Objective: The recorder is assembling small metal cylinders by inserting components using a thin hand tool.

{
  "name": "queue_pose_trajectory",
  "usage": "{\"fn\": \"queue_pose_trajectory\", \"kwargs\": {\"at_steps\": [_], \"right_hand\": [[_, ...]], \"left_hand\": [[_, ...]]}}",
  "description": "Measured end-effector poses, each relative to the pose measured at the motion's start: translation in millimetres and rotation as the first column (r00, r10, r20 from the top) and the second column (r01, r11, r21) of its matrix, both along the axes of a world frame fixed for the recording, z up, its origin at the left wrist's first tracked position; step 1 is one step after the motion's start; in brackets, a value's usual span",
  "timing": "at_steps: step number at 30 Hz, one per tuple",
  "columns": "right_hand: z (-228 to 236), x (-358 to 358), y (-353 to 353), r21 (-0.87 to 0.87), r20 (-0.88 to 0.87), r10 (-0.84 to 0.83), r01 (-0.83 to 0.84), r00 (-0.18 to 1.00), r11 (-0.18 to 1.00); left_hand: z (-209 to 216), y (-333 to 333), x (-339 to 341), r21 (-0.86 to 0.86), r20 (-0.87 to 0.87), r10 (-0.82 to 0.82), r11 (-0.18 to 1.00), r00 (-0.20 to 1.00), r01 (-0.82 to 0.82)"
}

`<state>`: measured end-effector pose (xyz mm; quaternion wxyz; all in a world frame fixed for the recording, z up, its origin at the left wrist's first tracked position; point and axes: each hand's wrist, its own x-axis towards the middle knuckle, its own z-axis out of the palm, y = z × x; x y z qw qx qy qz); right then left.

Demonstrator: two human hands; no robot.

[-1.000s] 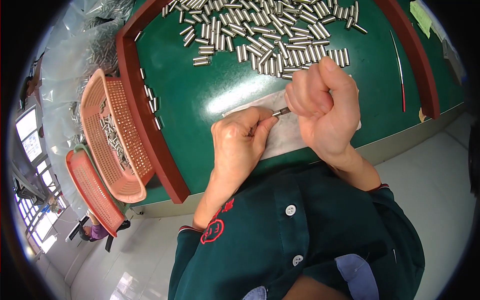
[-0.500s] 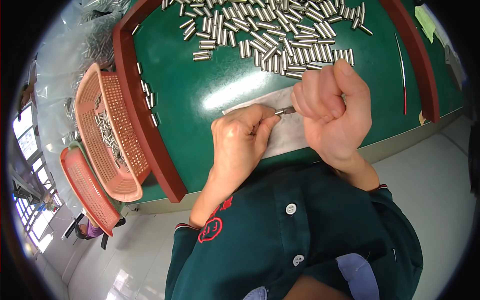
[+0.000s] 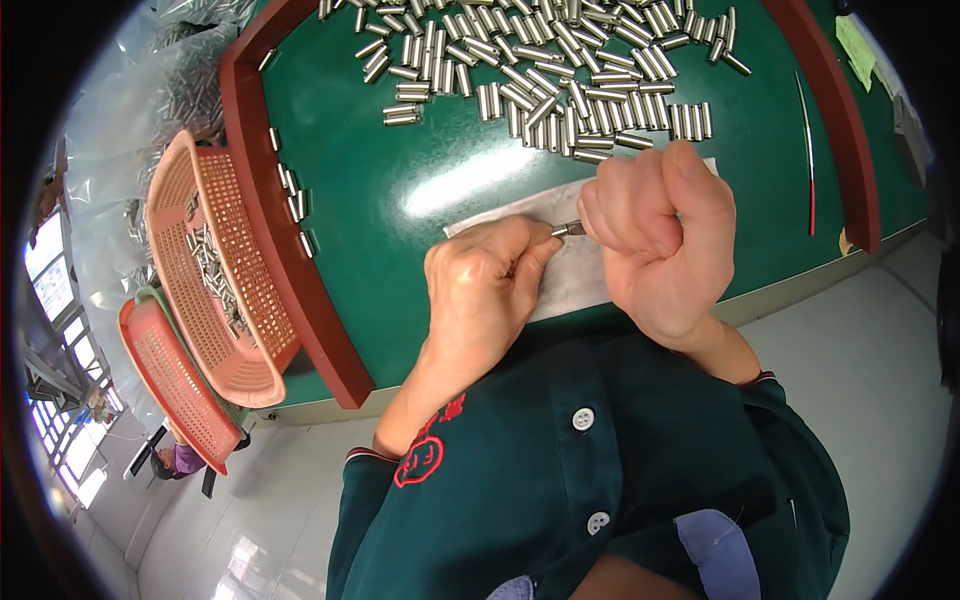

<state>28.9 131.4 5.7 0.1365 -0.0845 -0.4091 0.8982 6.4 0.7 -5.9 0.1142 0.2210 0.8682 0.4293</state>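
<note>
My left hand (image 3: 482, 272) is closed, pinching a small shiny metal cylinder (image 3: 560, 231) between thumb and forefinger. My right hand (image 3: 665, 240) makes a fist around a slim metal tool (image 3: 577, 227). Only the tool's narrow tip shows, meeting the cylinder's right end; the fist hides the rest, so I cannot tell its kind. Under both hands lies a whitish cloth (image 3: 570, 285). Beyond them, a large pile of similar metal cylinders (image 3: 540, 80) spreads over the green tabletop (image 3: 350, 180).
A dark red raised rim (image 3: 265, 180) bounds the table's left side, with several cylinders along it. Pink plastic baskets (image 3: 260, 270) stand outside, one holding small metal parts. A thin red-and-silver tool (image 3: 811, 170) lies at right. Plastic bags of parts (image 3: 190, 85) are at far left.
Both hands keep the same grip and stay nearly in place. My right fist has shifted slightly toward me and turned a little. The cylinder remains in my left fingers.
</note>
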Motion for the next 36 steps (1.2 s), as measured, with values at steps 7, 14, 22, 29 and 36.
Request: {"fn": "queue_pose_trajectory", "kwargs": {"at_steps": [7,14,22,29,36], "right_hand": [[2,1,-3,0.336,0.021,-0.002,-0.005,1.0,0.942],[0,0,-13,0.268,-0.057,-0.067,0.08,0.996,0.96],[-13,7,-14,0.171,-0.144,-0.072,0.096,0.987,0.981],[-4,8,-17,0.235,-0.135,-0.061,0.092,0.989,0.968],[-4,7,-14,0.229,-0.147,-0.066,0.098,0.987,0.968]], "left_hand": [[5,-1,-4,-0.029,-0.027,-0.019,0.999,0.999,0.018],[2,2,0,-0.006,-0.065,0.04,0.999,0.997,-0.04],[34,-37,17,-0.03,-0.365,0.192,0.976,0.911,-0.218],[89,-140,-24,-0.142,-0.732,0.458,0.622,0.505,-0.77],[72,-109,-42,-0.109,-0.744,0.353,0.773,0.567,-0.625]]}}
